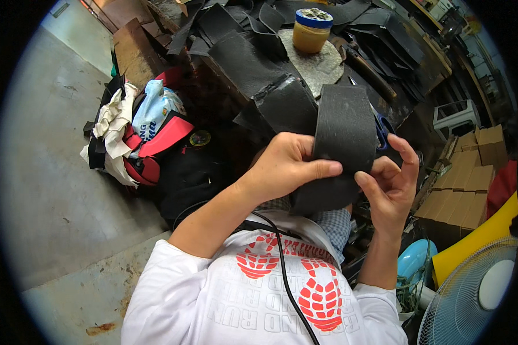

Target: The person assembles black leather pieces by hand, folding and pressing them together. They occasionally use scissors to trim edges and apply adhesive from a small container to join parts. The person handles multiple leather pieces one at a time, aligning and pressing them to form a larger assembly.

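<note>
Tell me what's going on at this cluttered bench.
A person is holding up a curved black strip in front of them. The left hand grips it from the left, thumb lying across its face, while the right hand has its thumb and fingers at the right edge. Beyond it, a blue-lidded jar stands on a grey slab, among black sheets strewn about the bench.

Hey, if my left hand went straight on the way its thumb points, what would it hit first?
Besides the black strip it holds, your left hand would likely meet your right hand, whose thumb is near the strip's right edge, though depth is unclear.
</note>
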Motion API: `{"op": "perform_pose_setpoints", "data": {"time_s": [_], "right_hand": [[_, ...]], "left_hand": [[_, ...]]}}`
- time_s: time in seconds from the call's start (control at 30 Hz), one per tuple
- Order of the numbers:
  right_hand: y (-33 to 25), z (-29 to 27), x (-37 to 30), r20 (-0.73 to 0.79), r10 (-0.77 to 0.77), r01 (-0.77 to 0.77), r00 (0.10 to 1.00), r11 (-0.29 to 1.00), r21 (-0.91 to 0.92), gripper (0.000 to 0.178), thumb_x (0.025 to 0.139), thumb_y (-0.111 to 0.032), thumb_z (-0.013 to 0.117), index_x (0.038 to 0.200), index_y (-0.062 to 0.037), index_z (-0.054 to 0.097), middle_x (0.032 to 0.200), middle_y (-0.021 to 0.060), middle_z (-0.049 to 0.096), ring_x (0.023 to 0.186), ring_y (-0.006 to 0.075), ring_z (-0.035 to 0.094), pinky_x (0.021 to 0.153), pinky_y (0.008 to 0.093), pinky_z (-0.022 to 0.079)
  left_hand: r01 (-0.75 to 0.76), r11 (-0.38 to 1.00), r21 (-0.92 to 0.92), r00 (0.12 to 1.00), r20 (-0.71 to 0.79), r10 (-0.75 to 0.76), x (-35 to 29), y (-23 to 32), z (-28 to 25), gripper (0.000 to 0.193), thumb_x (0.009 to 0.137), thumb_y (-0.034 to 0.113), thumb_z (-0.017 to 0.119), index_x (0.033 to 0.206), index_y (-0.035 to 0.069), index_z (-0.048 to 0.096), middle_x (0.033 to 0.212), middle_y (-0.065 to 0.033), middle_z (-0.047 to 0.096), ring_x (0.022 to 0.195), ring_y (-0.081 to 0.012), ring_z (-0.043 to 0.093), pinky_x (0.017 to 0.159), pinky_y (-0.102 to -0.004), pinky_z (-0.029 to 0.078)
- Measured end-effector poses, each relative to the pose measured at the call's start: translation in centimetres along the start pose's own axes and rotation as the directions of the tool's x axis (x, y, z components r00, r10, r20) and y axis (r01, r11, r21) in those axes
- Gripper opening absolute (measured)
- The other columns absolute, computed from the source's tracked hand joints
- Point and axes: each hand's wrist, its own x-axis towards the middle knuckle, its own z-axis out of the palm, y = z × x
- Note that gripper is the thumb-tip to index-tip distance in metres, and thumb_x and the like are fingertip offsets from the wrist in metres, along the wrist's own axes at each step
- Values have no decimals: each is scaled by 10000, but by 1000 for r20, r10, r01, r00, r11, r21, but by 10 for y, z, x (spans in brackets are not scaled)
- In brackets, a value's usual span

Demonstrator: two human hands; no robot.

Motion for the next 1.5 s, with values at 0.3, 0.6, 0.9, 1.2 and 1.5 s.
{"op": "perform_pose_setpoints", "data": {"time_s": [0.3, 0.6, 0.9, 1.2, 1.5], "right_hand": [[9, 30, 18, 154, -27, -29, 988, 935, 353, 1075, 815, 105, 639, 1572, -120, -90, 1148, 154, 663, 977, 176, 663, 848, 313, 537], [43, 46, 82, 129, 151, -104, 980, 944, -312, 890, 833, 76, 645, 1569, -200, 228, 803, 60, 609, 694, 112, 566, 690, 265, 487], [47, 37, 80, 73, 286, -234, 956, 885, -402, 870, 807, 38, 677, 1554, -162, 278, 757, -13, 540, 675, 63, 501, 640, 222, 445], [69, 72, 189, 205, -199, 284, 958, 755, -591, 895, 797, -69, 753, 1540, -263, 292, 1180, 141, 662, 1058, 256, 662, 812, 361, 537], [72, 65, 208, 53, -362, 347, 931, 828, -441, 784, 785, 69, 632, 1474, -250, 437, 1096, 110, 641, 814, 179, 639, 713, 307, 536]], "left_hand": [[-372, 928, 28, 908, -196, 370, -18, 14, -20, 220, 920, 69, 691, 1123, -14, 675, 1040, -52, 719, 926, -82, 633, 801, -248, 526], [-123, 773, 623, 524, -621, 584, 11, 1, -68, 1014, 884, 76, 713, 1545, -13, -51, 1604, -238, 88, 1444, -299, 238, 1180, -390, 223], [-114, 13, 993, 658, 66, 750, 36, 3, -70, 672, 874, 397, 669, 1413, 46, 473, 1445, -196, 458, 1386, -393, 374, 1158, -538, 226], [-86, 34, 996, 844, 55, 533, 55, -19, -73, 689, 855, 545, 635, 1369, 94, 541, 1443, -164, 480, 1405, -378, 354, 1155, -579, 212], [-233, 408, 883, 856, -14, 517, 52, -3, -86, 891, 892, 645, 536, 1504, 37, 316, 1450, -229, 454, 1422, -380, 336, 1176, -568, 153]]}}
